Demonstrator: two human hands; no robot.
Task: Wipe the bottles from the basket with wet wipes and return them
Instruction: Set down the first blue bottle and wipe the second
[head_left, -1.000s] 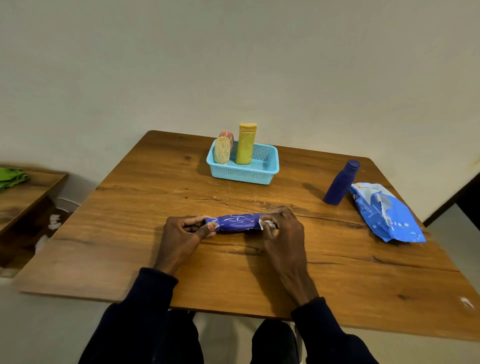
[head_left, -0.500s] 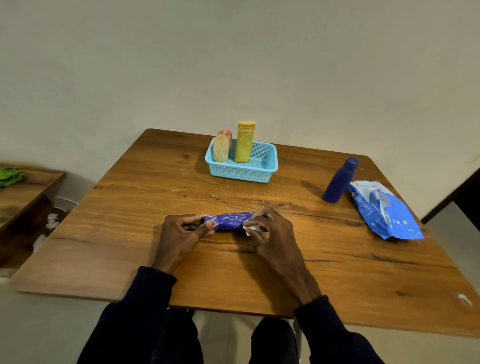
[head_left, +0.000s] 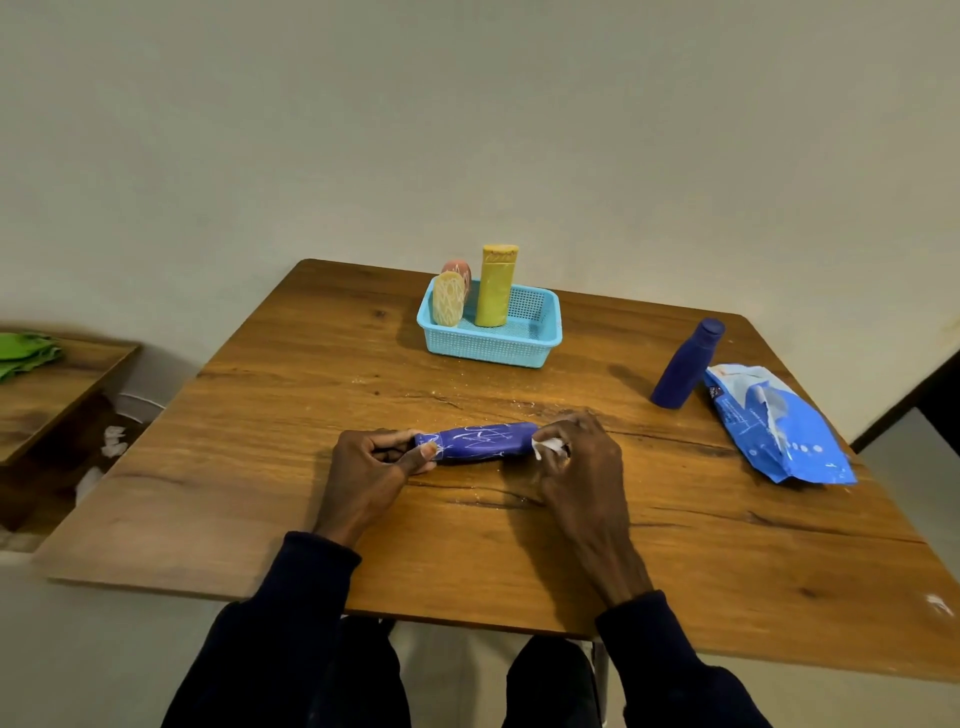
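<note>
A purple bottle (head_left: 480, 441) with white scribbles lies on its side across the wooden table (head_left: 519, 545), stretched between the two hands and close to the person's edge of the tabletop. The left hand (head_left: 371, 470) pinches the bottle's left end, thumb on the near side and fingers curled round the far side. The right hand (head_left: 584, 462) closes over the bottle's right end, its fingers bunched on a small white wet wipe (head_left: 548, 447) pressed against the bottle; how much of the wipe is folded under the palm is hard to make out. Both dark sleeves reach in from the bottom of the view. At the far side of the table stands a light blue basket (head_left: 493, 348) holding an upright yellow bottle (head_left: 496, 286), a pale round-faced bottle (head_left: 448, 299) and, behind it, a reddish one (head_left: 458, 267). To the right, well apart from the hands, a dark blue bottle (head_left: 685, 366) stands upright just beside a blue wipes pack (head_left: 779, 431) lying flat.
</note>
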